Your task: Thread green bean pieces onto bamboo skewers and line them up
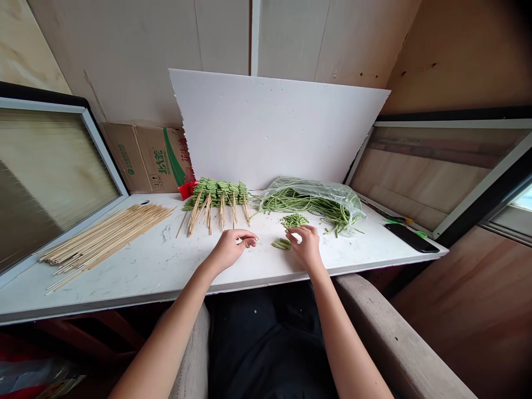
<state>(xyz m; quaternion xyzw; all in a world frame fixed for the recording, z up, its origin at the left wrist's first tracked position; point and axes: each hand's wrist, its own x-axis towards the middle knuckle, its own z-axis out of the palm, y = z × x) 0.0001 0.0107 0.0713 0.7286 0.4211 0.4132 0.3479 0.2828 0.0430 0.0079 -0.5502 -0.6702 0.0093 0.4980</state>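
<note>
My left hand (233, 247) is raised over the front of the white table, its fingers curled together with a tiny green bit at the tips, too small to name. To its right, my right hand (305, 244) has thumb and fingers closed beside a few short green bean pieces (281, 244) on the table; what it holds, if anything, is hidden. Just behind it lies a small heap of cut bean bits (294, 220). Skewered green beans (218, 191) are stacked behind my left hand, their sticks pointing toward me.
Bare wooden skewers (108, 238) lie on the left of the table (174, 277). Long beans (307, 204) fill a clear plastic bag at the back right. A black phone (411, 238) lies at the right end. A cardboard box (149, 160) and white board (274, 127) stand behind.
</note>
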